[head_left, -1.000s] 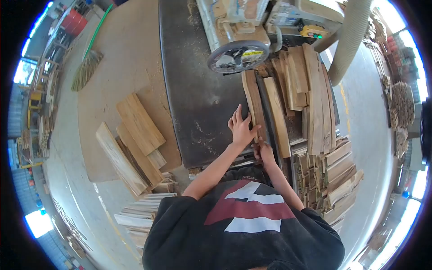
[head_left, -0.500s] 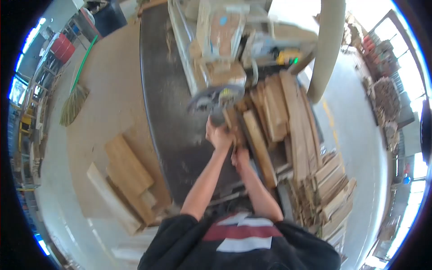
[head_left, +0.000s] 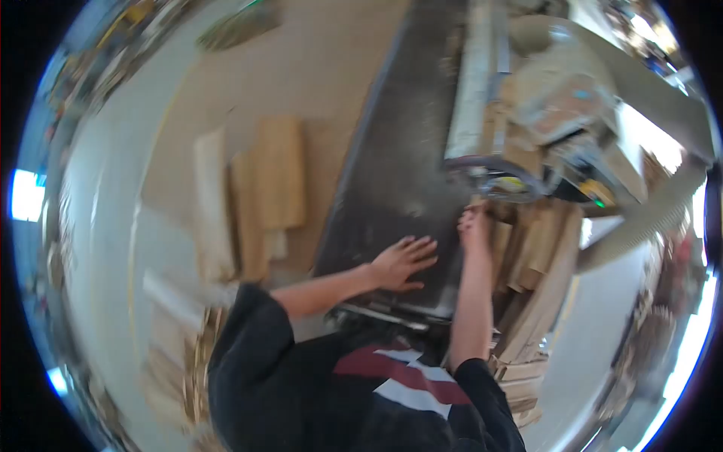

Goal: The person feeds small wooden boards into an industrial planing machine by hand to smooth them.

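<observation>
Left hand (head_left: 403,262) lay open on the tabletop's (head_left: 392,173) near edge; right hand (head_left: 474,221) met planks (head_left: 531,245) at the right edge, grip unclear.

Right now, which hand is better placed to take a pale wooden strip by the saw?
Probably right: the right hand is at the pale wooden strips below the round saw guard, its grip blurred. The left hand lies flat on the dark metal table, apart from them.
</observation>
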`<state>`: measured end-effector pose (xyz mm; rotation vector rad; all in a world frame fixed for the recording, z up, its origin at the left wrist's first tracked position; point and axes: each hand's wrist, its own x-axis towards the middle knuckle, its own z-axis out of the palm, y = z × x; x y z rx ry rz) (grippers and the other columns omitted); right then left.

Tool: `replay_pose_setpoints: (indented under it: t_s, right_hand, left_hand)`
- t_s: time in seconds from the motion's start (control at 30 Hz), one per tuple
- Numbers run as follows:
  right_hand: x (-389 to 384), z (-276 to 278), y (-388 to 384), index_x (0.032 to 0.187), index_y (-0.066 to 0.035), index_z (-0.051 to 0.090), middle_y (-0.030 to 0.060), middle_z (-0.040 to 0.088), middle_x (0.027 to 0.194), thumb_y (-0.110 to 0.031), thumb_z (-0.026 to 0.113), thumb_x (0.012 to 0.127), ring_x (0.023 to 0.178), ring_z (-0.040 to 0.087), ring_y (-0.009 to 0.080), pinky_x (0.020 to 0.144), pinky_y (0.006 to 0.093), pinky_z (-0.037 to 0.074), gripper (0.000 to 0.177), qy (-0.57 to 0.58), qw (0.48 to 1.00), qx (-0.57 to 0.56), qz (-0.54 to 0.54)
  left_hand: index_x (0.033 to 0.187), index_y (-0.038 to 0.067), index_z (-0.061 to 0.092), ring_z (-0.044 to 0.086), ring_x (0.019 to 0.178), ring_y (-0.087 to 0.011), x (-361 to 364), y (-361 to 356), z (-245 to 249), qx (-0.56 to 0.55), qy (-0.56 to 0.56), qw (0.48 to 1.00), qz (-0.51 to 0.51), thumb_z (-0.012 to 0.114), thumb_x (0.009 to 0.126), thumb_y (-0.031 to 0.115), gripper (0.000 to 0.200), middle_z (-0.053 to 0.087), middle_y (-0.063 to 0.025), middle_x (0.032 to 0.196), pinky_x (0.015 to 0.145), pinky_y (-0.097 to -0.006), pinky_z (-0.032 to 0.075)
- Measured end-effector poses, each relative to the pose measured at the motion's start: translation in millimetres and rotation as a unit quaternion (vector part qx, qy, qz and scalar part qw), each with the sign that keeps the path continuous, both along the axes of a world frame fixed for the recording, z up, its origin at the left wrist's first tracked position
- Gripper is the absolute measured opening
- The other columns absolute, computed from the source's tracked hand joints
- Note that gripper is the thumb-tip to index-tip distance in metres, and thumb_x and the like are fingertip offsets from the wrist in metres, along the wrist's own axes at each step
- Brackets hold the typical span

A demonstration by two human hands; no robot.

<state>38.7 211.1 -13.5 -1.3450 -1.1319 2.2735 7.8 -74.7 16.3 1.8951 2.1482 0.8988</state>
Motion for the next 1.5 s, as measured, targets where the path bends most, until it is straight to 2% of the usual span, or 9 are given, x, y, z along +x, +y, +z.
replay_pose_setpoints:
  t_s: [0.3, 0.53, 0.63, 0.8, 1.07, 1.17, 1.23, 1.3, 1.5]
  right_hand:
    - [17.3, 37.0, -30.3, 0.109, -0.006, 0.063, 0.0004, 0.054, 0.073, -0.043, 0.056, 0.110, 0.051, 0.044, 0.0054, 0.042, 0.0225, 0.028, 0.038, 0.038, 0.977, 0.167, 0.124]
    - [19.7, 44.3, -65.5, 0.161, -0.012, 0.025, 0.0033, 0.057, 0.077, -0.025, 0.060, 0.108, 0.054, 0.045, 0.0090, 0.045, 0.0248, 0.033, 0.065, -0.052, 0.976, 0.213, 0.021]
    - [11.8, 42.0, -72.8, 0.169, -0.017, 0.006, 0.0054, 0.061, 0.082, -0.018, 0.060, 0.107, 0.056, 0.046, 0.0091, 0.045, 0.0246, 0.033, 0.082, 0.044, 0.994, 0.095, -0.038]
    - [-21.9, 36.5, -74.4, 0.169, -0.022, -0.010, 0.0058, 0.061, 0.085, -0.010, 0.062, 0.103, 0.057, 0.046, 0.0083, 0.044, 0.0222, 0.032, 0.098, 0.059, 0.992, 0.108, -0.040]
    - [-19.7, 37.0, -39.6, 0.168, -0.020, 0.017, 0.0022, 0.061, 0.079, -0.019, 0.067, 0.100, 0.056, 0.049, 0.0067, 0.045, 0.0222, 0.035, 0.084, 0.049, 0.993, 0.096, 0.050]
    - [13.9, 38.0, -11.2, 0.150, -0.007, 0.053, 0.0028, 0.066, 0.076, -0.031, 0.065, 0.103, 0.053, 0.054, 0.0095, 0.049, 0.0271, 0.042, 0.054, -0.066, 0.953, 0.256, 0.151]
    - [45.8, 48.7, -24.7, 0.122, -0.002, 0.073, 0.0034, 0.064, 0.069, -0.047, 0.057, 0.106, 0.055, 0.058, 0.0123, 0.051, 0.0311, 0.045, 0.050, -0.089, 0.933, 0.242, 0.252]
    - [91.1, 73.4, -60.7, 0.103, 0.000, 0.078, 0.0081, 0.064, 0.063, -0.061, 0.049, 0.105, 0.055, 0.061, 0.0175, 0.055, 0.0350, 0.049, 0.067, -0.191, 0.902, 0.205, 0.327]
    - [190.4, 97.3, -167.1, 0.076, 0.006, 0.077, 0.0146, 0.068, 0.061, -0.071, 0.047, 0.100, 0.051, 0.062, 0.0228, 0.056, 0.0358, 0.052, 0.087, -0.230, 0.867, 0.062, 0.438]
  left_hand:
    - [0.167, 0.019, 0.028, 0.014, 0.155, -0.0541, -180.4, -149.2, 66.0, -0.257, 0.084, 0.715, 0.645, 0.082, 0.079, 0.062, 0.112, 0.014, -0.0330, 0.169, 0.117, -0.0730, 0.023]
    - [0.160, 0.008, 0.042, 0.035, 0.146, -0.0531, -145.9, -147.1, 80.5, -0.259, -0.042, 0.715, 0.648, 0.086, 0.078, 0.044, 0.100, 0.030, -0.0320, 0.162, 0.109, -0.0677, 0.039]
    - [0.153, 0.001, 0.049, 0.056, 0.128, -0.0503, -137.2, -176.1, 26.8, 0.119, -0.390, 0.750, 0.521, 0.080, 0.081, 0.041, 0.088, 0.048, -0.0286, 0.149, 0.099, -0.0582, 0.053]
    - [0.160, 0.005, 0.038, 0.053, 0.128, -0.0530, -57.5, -157.2, 61.0, 0.404, -0.827, 0.381, 0.087, 0.062, 0.090, 0.054, 0.088, 0.043, -0.0321, 0.152, 0.098, -0.0629, 0.054]
    - [0.159, 0.002, 0.036, 0.060, 0.120, -0.0463, -7.2, -133.8, 73.4, 0.329, -0.876, 0.341, 0.092, 0.057, 0.088, 0.060, 0.094, 0.052, -0.0282, 0.145, 0.094, -0.0571, 0.057]
    - [0.160, 0.005, 0.041, 0.056, 0.131, -0.0411, -18.7, -140.1, 45.5, 0.230, -0.877, 0.421, 0.022, 0.068, 0.086, 0.051, 0.091, 0.055, -0.0278, 0.144, 0.106, -0.0517, 0.051]
    - [0.150, 0.003, 0.057, 0.058, 0.132, -0.0359, -11.0, -118.9, 55.5, 0.031, -0.527, 0.764, 0.370, 0.081, 0.081, 0.039, 0.081, 0.060, -0.0248, 0.140, 0.109, -0.0437, 0.049]
    - [0.136, 0.008, 0.071, 0.057, 0.132, -0.0385, -3.9, -96.9, 48.0, -0.015, -0.141, 0.929, 0.342, 0.092, 0.070, 0.036, 0.075, 0.053, -0.0265, 0.149, 0.109, -0.0459, 0.048]
    - [0.131, 0.013, 0.075, 0.053, 0.125, -0.0495, 50.4, -3.0, 30.2, -0.058, 0.018, 0.942, 0.330, 0.092, 0.070, 0.049, 0.072, 0.048, -0.0307, 0.153, 0.104, -0.0507, 0.048]
